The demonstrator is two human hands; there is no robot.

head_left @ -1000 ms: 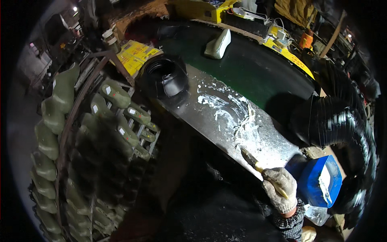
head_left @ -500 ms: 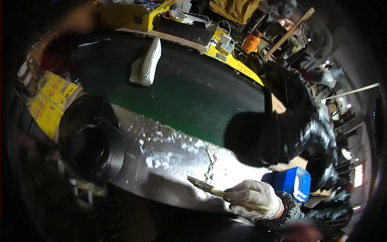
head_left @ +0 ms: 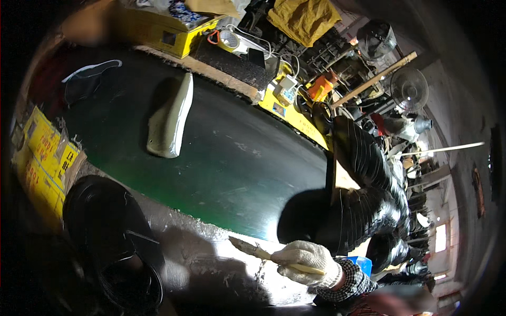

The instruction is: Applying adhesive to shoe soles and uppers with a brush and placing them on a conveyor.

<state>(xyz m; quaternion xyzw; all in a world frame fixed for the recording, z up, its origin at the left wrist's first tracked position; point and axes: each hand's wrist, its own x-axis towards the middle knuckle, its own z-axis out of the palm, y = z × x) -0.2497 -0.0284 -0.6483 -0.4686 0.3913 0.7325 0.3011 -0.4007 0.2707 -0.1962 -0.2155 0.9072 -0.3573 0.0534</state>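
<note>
My right hand [head_left: 305,263], in a white knitted glove and a checked cuff, is closed around the pale handle of a flat paintbrush [head_left: 258,250]. The brush's bristles point left, over the white-smeared near edge of the bench [head_left: 205,218]. A glossy black rubber boot [head_left: 105,221] is at the lower left, its opening toward me. My left hand does not show. A pale, elongated foot-shaped form [head_left: 171,118] lies on the dark green bench surface [head_left: 226,163], beyond the boot and brush.
Shiny black boots [head_left: 363,210] are heaped at the right, beside a partly hidden blue container [head_left: 361,264]. Yellow cartons [head_left: 45,155] lie at the left. Along the far edge are a yellow box [head_left: 158,31], a tape roll [head_left: 229,40] and a power strip with cords [head_left: 287,90].
The view has shifted, so the bench and pale form sit lower and further left. My right hand still grips the brush. More of the black boot shows, and the blue container is more hidden.
</note>
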